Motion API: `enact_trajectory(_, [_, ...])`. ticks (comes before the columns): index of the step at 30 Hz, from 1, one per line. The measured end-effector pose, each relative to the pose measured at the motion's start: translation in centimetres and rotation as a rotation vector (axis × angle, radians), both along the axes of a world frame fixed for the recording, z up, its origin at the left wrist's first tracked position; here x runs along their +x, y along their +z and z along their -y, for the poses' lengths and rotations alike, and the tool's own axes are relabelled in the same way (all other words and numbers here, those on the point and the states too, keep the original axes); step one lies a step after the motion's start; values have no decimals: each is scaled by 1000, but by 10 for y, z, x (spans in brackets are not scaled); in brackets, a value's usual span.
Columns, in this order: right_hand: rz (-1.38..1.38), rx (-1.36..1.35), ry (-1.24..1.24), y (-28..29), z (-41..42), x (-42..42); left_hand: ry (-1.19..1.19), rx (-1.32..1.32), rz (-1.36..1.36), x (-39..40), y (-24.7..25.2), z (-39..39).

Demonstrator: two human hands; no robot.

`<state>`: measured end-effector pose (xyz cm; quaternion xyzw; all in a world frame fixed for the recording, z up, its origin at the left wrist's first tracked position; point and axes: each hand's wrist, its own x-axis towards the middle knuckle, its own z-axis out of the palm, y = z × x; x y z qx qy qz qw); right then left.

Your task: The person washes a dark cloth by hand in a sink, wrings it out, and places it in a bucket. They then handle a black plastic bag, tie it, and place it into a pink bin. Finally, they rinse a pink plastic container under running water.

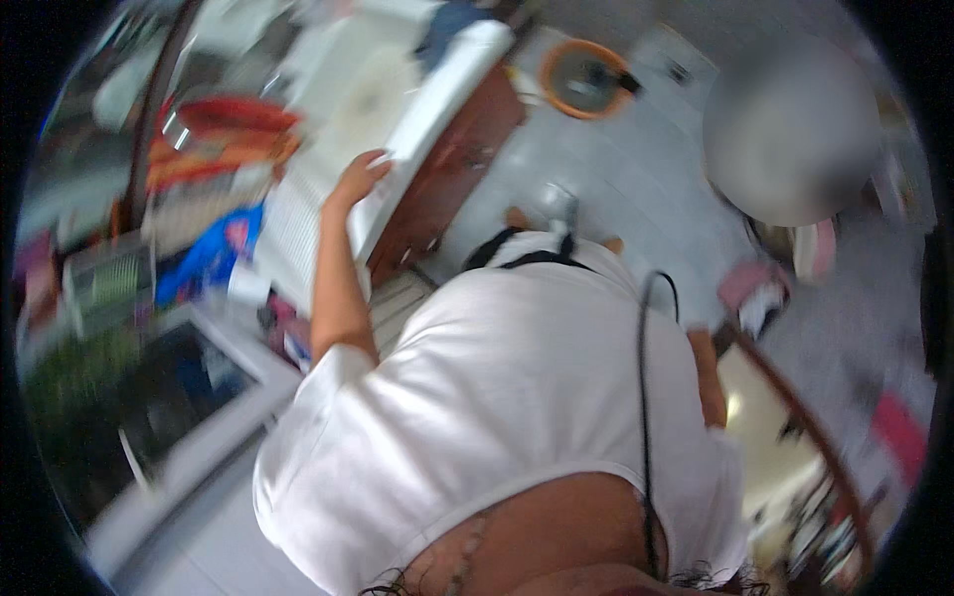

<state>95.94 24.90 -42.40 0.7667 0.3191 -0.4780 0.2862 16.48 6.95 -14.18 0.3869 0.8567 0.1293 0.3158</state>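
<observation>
My left hand (361, 180) rests at the near rim of a white laundry sink (456, 82), by its ribbed washboard (287, 235). Its fingers are bent near the edge, and blur hides whether they grip anything. The sink basin shows a round drain, and a dark blue cloth (453, 33) hangs over its far end. Only the forearm of my right arm shows, down along my white shirt (522, 357); the right hand is out of view. A black cable (642, 387) runs down my front.
Below the sink stands a brown cabinet (447, 171). An orange-rimmed basin (548, 74) sits on the grey tile floor (618, 171). Left of the sink are a red basin (238, 115) and a blue bag (216, 253). A blurred patch covers the upper right; a brown-edged surface (805, 425) lies lower right.
</observation>
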Motion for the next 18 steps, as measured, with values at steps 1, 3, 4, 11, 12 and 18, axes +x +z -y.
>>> enact_trajectory(1, [-40,28,-153,9,39,36,-163,-343,-438,0,-15,-43])
enact_trajectory(3, [-135,27,-193,13,36,35,4,-322,-533,7,-2,-44])
enact_trajectory(4, [-176,32,-198,17,27,27,61,-124,-408,-7,-15,-39])
enact_trajectory(11, [-377,119,-146,58,-17,-44,280,-225,-413,-61,-72,-7])
enact_trajectory(12, [-378,137,-157,67,-17,-46,254,-219,-442,-73,-84,-13])
enact_trajectory(18, [-307,203,-239,123,5,-66,330,-425,-110,-130,-121,-59])
